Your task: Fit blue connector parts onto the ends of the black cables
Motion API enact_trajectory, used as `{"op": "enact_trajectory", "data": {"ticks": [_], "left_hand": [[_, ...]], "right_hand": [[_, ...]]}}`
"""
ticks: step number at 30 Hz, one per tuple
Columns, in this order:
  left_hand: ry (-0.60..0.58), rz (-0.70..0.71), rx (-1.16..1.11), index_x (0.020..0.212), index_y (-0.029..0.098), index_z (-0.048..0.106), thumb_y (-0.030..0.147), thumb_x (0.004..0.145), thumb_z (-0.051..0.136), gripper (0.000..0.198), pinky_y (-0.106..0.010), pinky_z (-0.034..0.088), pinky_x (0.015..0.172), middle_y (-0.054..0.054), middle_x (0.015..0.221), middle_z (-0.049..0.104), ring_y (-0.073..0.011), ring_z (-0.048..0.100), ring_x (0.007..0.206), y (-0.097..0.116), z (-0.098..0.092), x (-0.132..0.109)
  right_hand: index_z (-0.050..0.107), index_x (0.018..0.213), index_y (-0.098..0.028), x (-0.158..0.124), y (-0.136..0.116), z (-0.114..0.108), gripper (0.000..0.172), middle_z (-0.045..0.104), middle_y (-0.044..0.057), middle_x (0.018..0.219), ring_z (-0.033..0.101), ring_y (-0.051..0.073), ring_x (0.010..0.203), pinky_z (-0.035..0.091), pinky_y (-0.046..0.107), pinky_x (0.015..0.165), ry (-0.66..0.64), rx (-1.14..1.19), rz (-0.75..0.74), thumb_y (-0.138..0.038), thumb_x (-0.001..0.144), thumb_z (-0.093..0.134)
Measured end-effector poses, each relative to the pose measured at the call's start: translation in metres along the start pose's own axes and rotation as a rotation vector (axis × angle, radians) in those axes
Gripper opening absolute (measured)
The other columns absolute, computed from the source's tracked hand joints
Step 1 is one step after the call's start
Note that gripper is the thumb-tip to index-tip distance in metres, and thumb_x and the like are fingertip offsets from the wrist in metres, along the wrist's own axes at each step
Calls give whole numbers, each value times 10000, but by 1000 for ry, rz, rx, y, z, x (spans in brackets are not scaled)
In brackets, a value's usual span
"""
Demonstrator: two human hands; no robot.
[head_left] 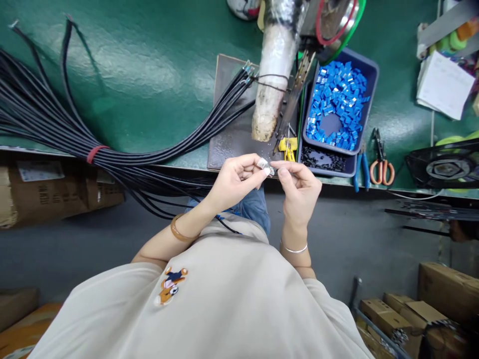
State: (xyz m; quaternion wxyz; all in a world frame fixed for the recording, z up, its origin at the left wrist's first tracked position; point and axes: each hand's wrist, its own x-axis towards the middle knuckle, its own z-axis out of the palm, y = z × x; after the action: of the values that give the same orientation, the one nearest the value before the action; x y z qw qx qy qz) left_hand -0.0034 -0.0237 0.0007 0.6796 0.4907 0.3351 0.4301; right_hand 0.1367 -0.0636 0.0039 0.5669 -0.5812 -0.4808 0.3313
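My left hand [238, 180] is closed in a pinch at the near edge of the bench, with white wraps on its thumb and fingertip. Facing it, my right hand [300, 188] pinches too, its fingertips almost meeting the left ones. A tiny greyish piece shows between the two pinches, too small to name. Beyond my left hand lies a thick bundle of black cables [157, 157], gathered by a red tie [95, 153]. Several stripped cable ends [247, 71] rest over a dark mat [228, 144]. A small yellow tool [288, 147] sits just past my right hand.
A wrapped white tube [275, 75] hangs over the mat. To its right stand a bin of blue clips [337, 94] and a bin of small black parts [324, 158]. Blue-handled pliers [361, 172], orange-handled pliers [381, 172] and a black fan [445, 164] lie farther right.
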Motion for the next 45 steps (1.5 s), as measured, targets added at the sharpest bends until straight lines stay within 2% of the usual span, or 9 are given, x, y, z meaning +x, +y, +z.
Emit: {"op": "enact_trajectory", "data": {"ticks": [5,20,28,30,32,34,37,40,45], "left_hand": [[4,36,25,772,140,617,288,824,691,173,-169,444,531,18,630,564,-61,526,549,-5,0,-2],[30,176,258,833,119,717,201,859,641,114,-179,494,667,-26,772,698,-94,594,697,-15,0,-6],[42,96,332,808,130,633,203,821,659,79,-162,414,567,14,677,579,-64,506,598,-18,-1,-8],[52,86,324,801,136,610,209,802,687,106,-159,418,565,16,677,572,-63,508,597,-17,-3,-9],[47,87,288,785,138,605,235,802,708,142,-167,460,608,10,683,586,-73,537,624,-17,-4,-10],[43,98,259,783,137,621,266,808,719,164,-181,489,637,0,691,614,-88,567,646,-16,-5,-11],[49,172,338,790,133,664,268,822,722,150,-178,429,554,-5,678,640,-79,528,585,-13,-6,-13],[59,331,497,806,139,707,242,847,702,111,-204,358,517,-7,676,654,-62,422,512,-10,-4,-15],[47,431,589,847,154,726,247,883,663,118,-226,394,567,-28,717,695,-85,448,523,-9,-2,-17]], "right_hand": [[695,830,-220,-1,0,2,91,755,18,886,697,139,806,585,273,750,-4,-28,70,-301,862,668],[699,801,-219,-2,2,-1,89,727,18,856,683,148,833,548,280,736,-3,-76,-17,-273,868,676],[716,782,-233,-2,-4,-10,83,721,17,859,643,138,751,458,271,595,-94,-270,-105,-268,855,697],[737,891,-252,-1,-4,-15,75,732,14,918,588,105,629,398,256,506,-118,-280,-59,-308,848,709],[725,1014,-274,-1,-4,-20,187,738,8,963,518,73,532,348,244,453,-117,-249,1,-350,843,716],[720,1003,-267,0,-4,-24,193,734,-2,903,529,75,529,371,236,466,-98,-222,29,-375,843,712],[725,839,-239,1,-7,-28,166,663,-23,685,562,95,552,415,237,516,-44,-215,-4,-388,876,662],[737,841,-235,0,-13,-29,174,601,-39,610,459,77,488,338,238,474,-19,-278,-40,-386,875,657],[709,791,-207,1,-17,-30,146,519,-63,569,296,53,470,256,237,470,-246,-399,0,-342,840,684]]}}
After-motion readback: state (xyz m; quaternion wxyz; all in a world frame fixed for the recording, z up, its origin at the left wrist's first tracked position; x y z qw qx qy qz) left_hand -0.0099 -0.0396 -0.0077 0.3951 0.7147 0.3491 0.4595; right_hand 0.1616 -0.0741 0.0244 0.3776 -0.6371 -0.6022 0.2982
